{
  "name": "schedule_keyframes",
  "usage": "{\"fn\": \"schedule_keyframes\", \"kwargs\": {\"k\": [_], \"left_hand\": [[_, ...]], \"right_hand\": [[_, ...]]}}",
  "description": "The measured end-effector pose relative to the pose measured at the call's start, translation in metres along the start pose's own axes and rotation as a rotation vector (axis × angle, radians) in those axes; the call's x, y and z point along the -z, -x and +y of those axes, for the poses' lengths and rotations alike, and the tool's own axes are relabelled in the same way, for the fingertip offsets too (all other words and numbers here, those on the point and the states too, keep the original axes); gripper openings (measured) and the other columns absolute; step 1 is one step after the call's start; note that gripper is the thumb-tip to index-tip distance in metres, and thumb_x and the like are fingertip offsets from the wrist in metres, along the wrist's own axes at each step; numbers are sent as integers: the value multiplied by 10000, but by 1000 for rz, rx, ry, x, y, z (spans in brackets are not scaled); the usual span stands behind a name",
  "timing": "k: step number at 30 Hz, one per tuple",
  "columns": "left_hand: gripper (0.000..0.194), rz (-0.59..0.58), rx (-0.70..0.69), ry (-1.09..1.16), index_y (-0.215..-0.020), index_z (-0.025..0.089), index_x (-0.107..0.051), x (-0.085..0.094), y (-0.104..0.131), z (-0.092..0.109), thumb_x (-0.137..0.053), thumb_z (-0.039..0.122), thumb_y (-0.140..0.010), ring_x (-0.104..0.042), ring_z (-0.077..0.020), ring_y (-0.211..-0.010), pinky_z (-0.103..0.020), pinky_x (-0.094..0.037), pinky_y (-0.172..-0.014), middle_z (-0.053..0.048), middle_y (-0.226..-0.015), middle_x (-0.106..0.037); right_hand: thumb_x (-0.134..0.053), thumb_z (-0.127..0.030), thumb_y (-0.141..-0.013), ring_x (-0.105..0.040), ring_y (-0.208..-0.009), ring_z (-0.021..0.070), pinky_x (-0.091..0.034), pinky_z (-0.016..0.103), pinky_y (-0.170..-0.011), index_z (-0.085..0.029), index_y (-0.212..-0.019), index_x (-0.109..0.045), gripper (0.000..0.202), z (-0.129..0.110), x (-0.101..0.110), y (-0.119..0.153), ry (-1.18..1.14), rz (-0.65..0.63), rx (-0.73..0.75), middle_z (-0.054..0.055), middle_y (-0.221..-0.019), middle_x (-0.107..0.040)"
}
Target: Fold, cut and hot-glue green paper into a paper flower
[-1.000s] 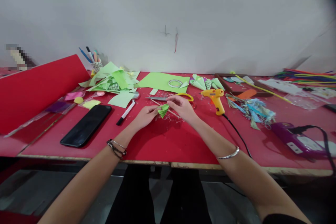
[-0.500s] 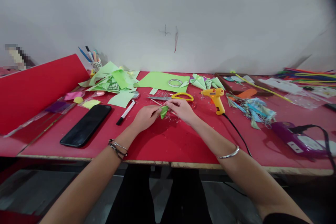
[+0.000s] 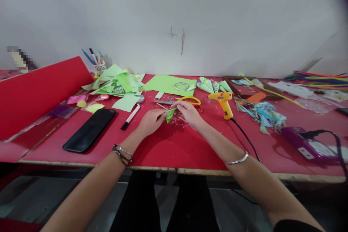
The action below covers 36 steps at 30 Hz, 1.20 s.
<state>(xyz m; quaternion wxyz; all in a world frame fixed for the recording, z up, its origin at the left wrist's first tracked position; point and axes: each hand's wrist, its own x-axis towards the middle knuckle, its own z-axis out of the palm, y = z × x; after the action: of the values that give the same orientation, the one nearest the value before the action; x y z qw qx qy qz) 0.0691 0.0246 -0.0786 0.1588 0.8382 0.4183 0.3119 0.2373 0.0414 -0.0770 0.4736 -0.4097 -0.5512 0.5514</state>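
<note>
A small folded green paper piece [image 3: 170,116] is held between both hands above the red tabletop. My left hand [image 3: 151,120] pinches its left edge, and the fingers of my right hand [image 3: 189,113] are closed on its upper right edge. Just behind the hands lie yellow-handled scissors [image 3: 190,100], their blades pointing left. A thin stick [image 3: 161,106] lies near the fingertips, partly hidden by them. To the right rests a yellow glue gun [image 3: 223,103].
A black phone [image 3: 89,130] and a marker [image 3: 130,116] lie left, with green paper scraps [image 3: 116,81] behind. At right are tangled blue strips [image 3: 268,113] and a purple power strip [image 3: 312,145]. A red board [image 3: 40,94] stands far left.
The green paper has opened out a little and more of its top edge shows. My right hand's fingers have shifted slightly along it. My left hand stays nearly still.
</note>
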Motion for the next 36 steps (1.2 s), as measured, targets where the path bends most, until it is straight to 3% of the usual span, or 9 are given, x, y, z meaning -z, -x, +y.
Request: {"fn": "schedule_keyframes", "kwargs": {"k": [4, 9, 15, 23, 28, 36], "left_hand": [[294, 7, 16, -5, -786, 153, -592, 0, -1, 0, -343, 301, -838, -525, -155, -700, -226, -353, -649, -53, -785, -624], [308, 15, 40, 24, -641, 151, -518, -1, -2, 0, -336, 302, -838, -453, -115, -580, -207, -322, -580, -10, -644, -560], [318, -4, 104, 123, -604, 151, -491, -1, -2, -1, -359, 336, -827, -396, -96, -525, -201, -275, -516, 27, -543, -468], [300, 44, 250, 361, -633, 156, -489, 2, -3, 6, -395, 381, -808, -376, -88, -456, -209, -293, -489, 47, -469, -411], [249, 151, 282, 606, -684, 166, -433, 2, -6, 6, -378, 374, -811, -373, -64, -431, -199, -307, -454, 52, -547, -402], [281, 193, 345, 551, -587, 147, -450, 7, -5, 8, -453, 354, -777, -320, -44, -379, -181, -260, -411, 63, -440, -392]], "right_hand": [[-411, -207, -775, -541, -565, 95, -485, 235, -576, -188, -723, -553, 152, -1, -1, 1, 4, -4, 18, -11, -629, -554], [-454, -343, -773, -549, -606, 119, -467, 251, -585, -198, -719, -563, 189, -6, 0, 3, 174, 23, 184, 6, -684, -578], [-497, -298, -744, -543, -648, 124, -434, 254, -611, -186, -767, -602, 155, -4, 3, 3, 361, 15, 365, 16, -734, -606], [-537, -248, -707, -556, -652, 126, -436, 263, -621, -182, -742, -610, 105, -3, 2, 4, 314, 71, 347, 10, -714, -617], [-533, -239, -710, -520, -595, 110, -421, 249, -589, -160, -682, -559, 88, -6, 3, 3, 301, 130, 345, 6, -653, -574], [-527, -248, -714, -523, -592, 108, -428, 246, -582, -167, -706, -557, 87, -1, 5, 0, 289, 136, 360, 7, -672, -580]]}}
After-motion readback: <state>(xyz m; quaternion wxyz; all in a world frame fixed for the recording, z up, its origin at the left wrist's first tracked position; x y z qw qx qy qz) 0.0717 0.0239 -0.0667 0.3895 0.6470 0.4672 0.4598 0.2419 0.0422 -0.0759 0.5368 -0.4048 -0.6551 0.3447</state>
